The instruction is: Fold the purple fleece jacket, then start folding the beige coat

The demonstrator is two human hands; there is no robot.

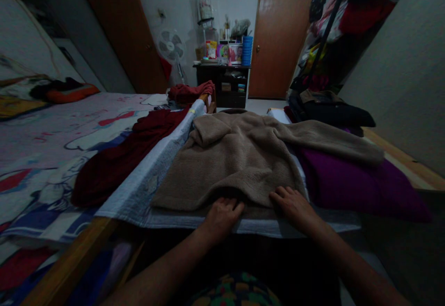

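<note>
A fuzzy tan-brown sweater (239,153) lies spread out in front of me on a light blue-white cloth (146,190). Its left sleeve is folded in over the body, while the right one stretches out to the right. At the raised, arched part of its hem is my left hand (222,218), fingers extended at the opening and thumb apart; the fingertips touch the lower layer. My right hand (292,206) rests flat on the right part of the hem, its fingers spread over the fabric. Its thumb is hidden.
Left of the cloth lies a dark red garment (125,157) on a bed with a printed sheet (45,134). Folded purple fabric (358,185) and dark clothes (333,111) are on the right. Behind stand a fan (171,45) and a dark cabinet (222,83). A wooden rail (76,255) runs at lower left.
</note>
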